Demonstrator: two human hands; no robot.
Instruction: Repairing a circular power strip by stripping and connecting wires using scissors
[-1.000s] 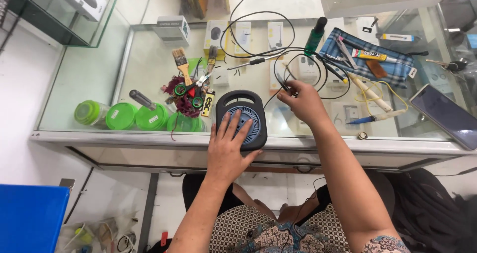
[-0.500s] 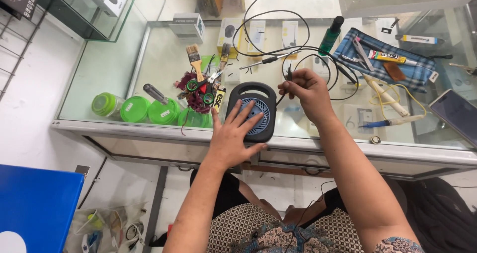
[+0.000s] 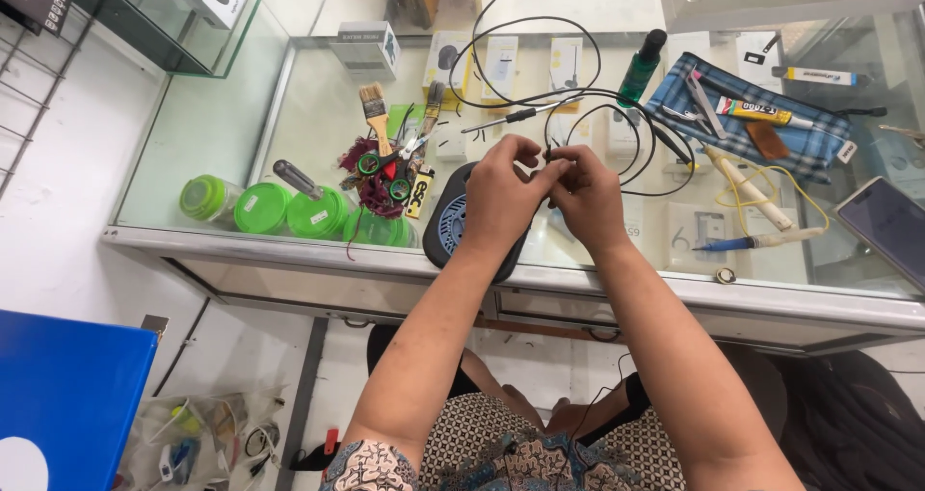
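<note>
Above the black speaker [image 3: 453,226], both hands seemingly pinch a cable [image 3: 578,101].

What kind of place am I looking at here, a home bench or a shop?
Most likely a small electronics repair shop. Both hands work over a glass display counter with boxed accessories inside, and a screwdriver, glue tube and phone lie on top.
</note>
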